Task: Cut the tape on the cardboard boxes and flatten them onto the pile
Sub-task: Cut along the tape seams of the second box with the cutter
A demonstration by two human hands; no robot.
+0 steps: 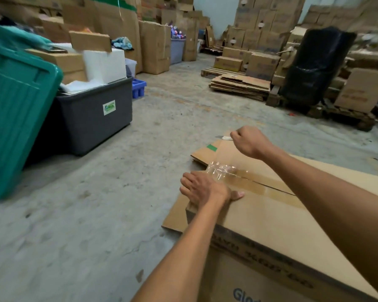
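A large brown cardboard box [282,232] fills the lower right, its top flaps joined by a strip of clear tape [255,183] that is split and crumpled at the far end. My left hand [205,189] lies flat on the box's far left corner, fingers spread, pressing down. My right hand [249,141] hovers beyond the tape's end, closed in a fist around a cutter [224,137] whose white body and blade stick out to the left. Flattened cardboard [207,154] lies on the floor under and beyond the box.
A pile of flattened boxes [240,86] sits on the floor ahead by a pallet. A dark grey bin [96,118] and a tilted green lid [18,118] stand at left. Stacked boxes line the back and right. Bare concrete floor [96,214] lies between.
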